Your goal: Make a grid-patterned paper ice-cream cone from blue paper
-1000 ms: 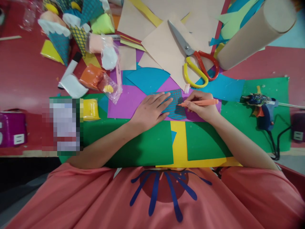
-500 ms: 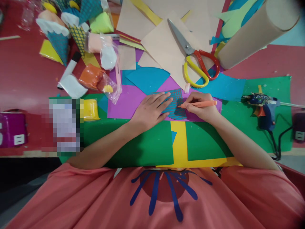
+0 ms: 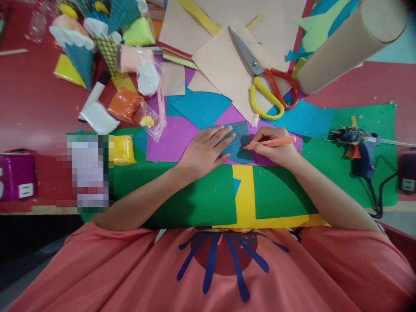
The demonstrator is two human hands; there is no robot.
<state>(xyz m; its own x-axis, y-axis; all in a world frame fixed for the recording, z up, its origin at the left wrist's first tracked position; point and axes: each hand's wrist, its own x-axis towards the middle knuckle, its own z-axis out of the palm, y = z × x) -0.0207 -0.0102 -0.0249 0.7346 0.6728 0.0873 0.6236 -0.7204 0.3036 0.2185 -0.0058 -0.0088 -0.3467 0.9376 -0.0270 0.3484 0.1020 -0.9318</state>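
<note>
red table | bears: green sheet, yellow packet, white stick

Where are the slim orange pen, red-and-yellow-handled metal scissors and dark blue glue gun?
Orange pen (image 3: pixel 279 141), head view: its barrel.
Metal scissors (image 3: pixel 255 65), head view: its pivot.
Blue glue gun (image 3: pixel 363 159), head view: its handle.

Left hand: rests partly on lined blue paper. Right hand: holds orange pen, tip at paper. Scissors: lie beyond.

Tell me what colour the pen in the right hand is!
The pen is light orange, a bit pinkish. It shows best in the head view.
</note>
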